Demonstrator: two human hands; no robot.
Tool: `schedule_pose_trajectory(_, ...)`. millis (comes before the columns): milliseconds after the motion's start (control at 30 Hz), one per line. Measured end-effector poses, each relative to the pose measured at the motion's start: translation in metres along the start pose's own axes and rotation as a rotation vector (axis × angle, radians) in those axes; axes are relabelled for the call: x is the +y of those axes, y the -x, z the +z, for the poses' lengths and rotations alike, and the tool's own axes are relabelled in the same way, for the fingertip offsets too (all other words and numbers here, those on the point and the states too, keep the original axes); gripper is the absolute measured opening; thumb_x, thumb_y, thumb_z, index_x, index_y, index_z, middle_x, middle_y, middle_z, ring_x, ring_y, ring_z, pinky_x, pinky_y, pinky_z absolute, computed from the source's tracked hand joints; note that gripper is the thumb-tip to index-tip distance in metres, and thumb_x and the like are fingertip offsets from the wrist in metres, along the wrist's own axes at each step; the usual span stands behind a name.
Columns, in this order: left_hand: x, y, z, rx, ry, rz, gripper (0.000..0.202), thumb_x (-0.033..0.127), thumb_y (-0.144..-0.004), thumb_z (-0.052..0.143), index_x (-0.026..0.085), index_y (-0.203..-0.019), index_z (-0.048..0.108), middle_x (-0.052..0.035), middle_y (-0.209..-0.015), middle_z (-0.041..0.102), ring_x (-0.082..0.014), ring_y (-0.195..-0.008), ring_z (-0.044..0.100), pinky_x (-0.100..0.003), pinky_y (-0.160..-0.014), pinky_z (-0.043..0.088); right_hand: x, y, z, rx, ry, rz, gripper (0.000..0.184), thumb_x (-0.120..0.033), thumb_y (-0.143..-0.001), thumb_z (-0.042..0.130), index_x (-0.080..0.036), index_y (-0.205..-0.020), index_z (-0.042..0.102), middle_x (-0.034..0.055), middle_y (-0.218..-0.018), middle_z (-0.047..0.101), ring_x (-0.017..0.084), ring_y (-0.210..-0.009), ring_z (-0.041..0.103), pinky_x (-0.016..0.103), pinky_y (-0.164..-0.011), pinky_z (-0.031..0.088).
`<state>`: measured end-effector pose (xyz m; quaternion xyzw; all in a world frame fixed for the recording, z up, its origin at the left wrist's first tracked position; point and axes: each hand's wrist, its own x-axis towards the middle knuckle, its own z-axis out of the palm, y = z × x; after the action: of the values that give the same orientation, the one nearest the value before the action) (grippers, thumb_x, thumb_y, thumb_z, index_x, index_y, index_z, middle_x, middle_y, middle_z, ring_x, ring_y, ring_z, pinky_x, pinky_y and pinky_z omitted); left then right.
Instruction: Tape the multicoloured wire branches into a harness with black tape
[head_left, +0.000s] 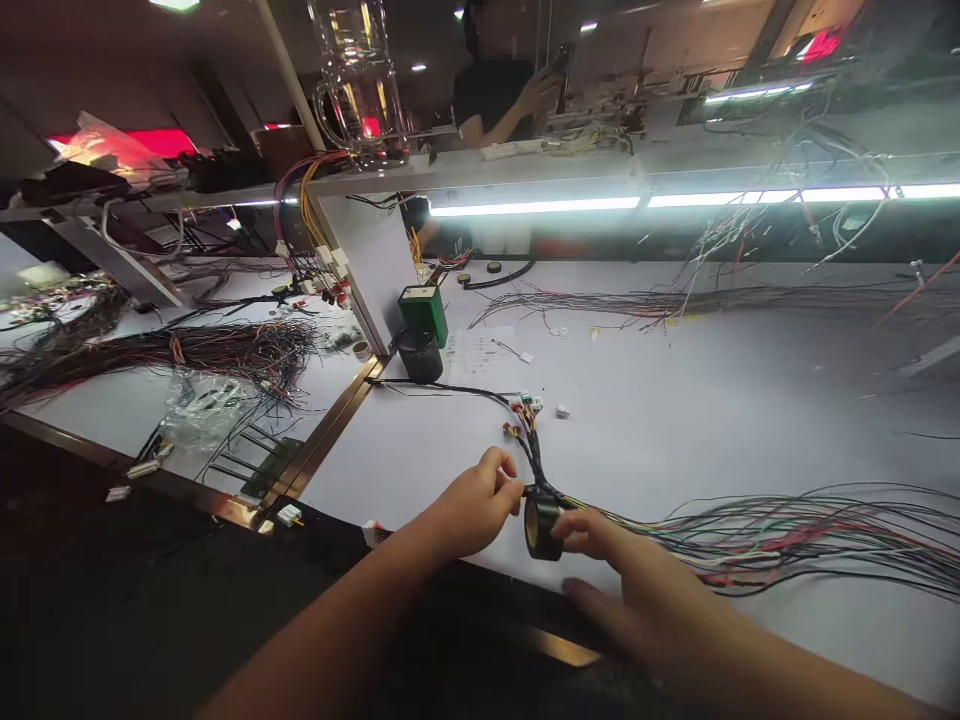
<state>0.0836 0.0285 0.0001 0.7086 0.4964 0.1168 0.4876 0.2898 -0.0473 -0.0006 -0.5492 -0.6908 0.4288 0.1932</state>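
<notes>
A bundle of thin coloured wires (787, 535) lies across the white bench (675, 420) and ends in small connectors (525, 410). My left hand (472, 510) is closed in a pinch on the taped black part of the wire bundle (534, 465). My right hand (622, 565) grips a roll of black tape (541, 526) held against the bundle, fingers curled round it.
A black cup (420, 355) and a green box (424, 312) stand by a slanted divider. More wire bundles (187, 350) cover the bench at left and the far side (675, 300). A person (499, 90) stands behind the lit shelf. A glass mug (360, 85) sits on the shelf.
</notes>
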Motion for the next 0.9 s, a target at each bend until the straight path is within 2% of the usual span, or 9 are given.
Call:
schedule_pose_trajectory(67, 0.004, 0.002, -0.001, -0.023, 0.004, -0.024, 0.033, 0.054, -0.089, 0.042, 0.022, -0.095, 0.043, 0.001, -0.08, 0.06, -0.0154, -0.068, 0.051, -0.027, -0.064, 0.038, 0.007, 0.012, 0.001, -0.045, 0.028, -0.054, 0.03, -0.011, -0.077, 0.049, -0.029, -0.101, 0.057, -0.0019, -0.107, 0.065, 0.018, -0.102, 0.059, 0.032, -0.087, 0.044)
schedule_pose_trajectory(133, 0.007, 0.005, 0.001, -0.016, -0.053, -0.048, 0.043, 0.062, -0.079, 0.055, 0.022, -0.092, 0.045, 0.0015, -0.082, 0.059, -0.0156, -0.07, 0.051, -0.026, -0.063, 0.037, 0.01, 0.007, -0.008, -0.027, 0.072, -0.104, 0.023, -0.008, -0.077, 0.045, -0.025, -0.086, 0.057, -0.0026, -0.092, 0.066, 0.016, -0.085, 0.062, 0.029, -0.076, 0.046)
schedule_pose_trajectory(267, 0.01, 0.009, 0.012, 0.001, -0.172, -0.092, 0.036, 0.045, -0.07, 0.068, 0.023, -0.085, 0.044, 0.0055, -0.074, 0.058, -0.0151, -0.065, 0.052, -0.025, -0.057, 0.033, 0.0, -0.038, -0.035, 0.093, 0.201, -0.299, 0.023, -0.009, -0.082, 0.043, -0.024, -0.089, 0.059, -0.0016, -0.085, 0.066, 0.016, -0.077, 0.06, 0.029, -0.071, 0.046)
schedule_pose_trajectory(333, 0.011, 0.01, 0.018, 0.037, -0.278, -0.109, 0.029, 0.04, -0.071, 0.066, 0.024, -0.084, 0.045, 0.0056, -0.069, 0.059, -0.0158, -0.062, 0.052, -0.026, -0.054, 0.029, -0.011, -0.067, -0.041, 0.008, 0.257, -0.461, 0.03, -0.007, -0.086, 0.04, -0.024, -0.1, 0.06, 0.0009, -0.097, 0.067, 0.017, -0.088, 0.061, 0.03, -0.078, 0.046)
schedule_pose_trajectory(433, 0.011, 0.014, 0.026, 0.095, -0.425, -0.1, 0.025, 0.039, -0.075, 0.063, 0.024, -0.086, 0.048, 0.0025, -0.071, 0.062, -0.0201, -0.066, 0.058, -0.028, -0.054, 0.027, -0.025, -0.105, -0.035, -0.291, 0.5, -0.572, 0.038, -0.001, -0.082, 0.048, -0.024, -0.109, 0.061, 0.0029, -0.106, 0.067, 0.019, -0.103, 0.058, 0.035, -0.098, 0.038)
schedule_pose_trajectory(567, 0.01, 0.017, 0.034, 0.138, -0.575, -0.052, 0.02, 0.037, -0.082, 0.058, 0.022, -0.093, 0.05, -0.0027, -0.079, 0.067, -0.0266, -0.076, 0.064, -0.03, -0.056, 0.027, -0.036, -0.132, -0.018, -0.491, 0.718, -0.382, 0.026, 0.001, -0.064, 0.066, -0.022, -0.077, 0.066, -0.001, -0.065, 0.065, 0.024, -0.082, 0.063, 0.051, -0.105, 0.024)
schedule_pose_trajectory(667, 0.008, 0.019, 0.04, 0.156, -0.623, -0.061, 0.018, 0.036, -0.085, 0.057, 0.021, -0.094, 0.052, -0.0048, -0.084, 0.068, -0.0286, -0.077, 0.065, -0.031, -0.059, 0.031, -0.036, -0.141, -0.012, -0.53, 0.671, -0.228, 0.01, -0.015, -0.065, 0.072, -0.022, -0.069, 0.067, -0.0033, -0.05, 0.055, 0.022, -0.065, 0.061, 0.052, -0.091, 0.037)
schedule_pose_trajectory(767, 0.006, 0.022, 0.042, 0.171, -0.533, -0.031, 0.017, 0.034, -0.085, 0.056, 0.021, -0.096, 0.053, -0.0052, -0.091, 0.068, -0.0281, -0.082, 0.065, -0.033, -0.065, 0.036, -0.029, -0.144, -0.013, -0.553, 0.553, -0.091, 0.013, -0.03, -0.068, 0.072, -0.024, -0.079, 0.07, -0.0013, -0.056, 0.059, 0.02, -0.057, 0.059, 0.039, -0.069, 0.047)
schedule_pose_trajectory(900, 0.002, 0.024, 0.036, 0.125, -0.246, 0.016, 0.012, 0.032, -0.089, 0.048, 0.022, -0.093, 0.054, -0.0039, -0.093, 0.068, -0.0242, -0.086, 0.062, -0.032, -0.071, 0.04, -0.017, -0.136, -0.014, -0.422, 0.358, -0.015, 0.024, -0.039, -0.072, 0.066, -0.024, -0.09, 0.067, 0.0022, -0.078, 0.067, 0.018, -0.064, 0.06, 0.027, -0.052, 0.043)
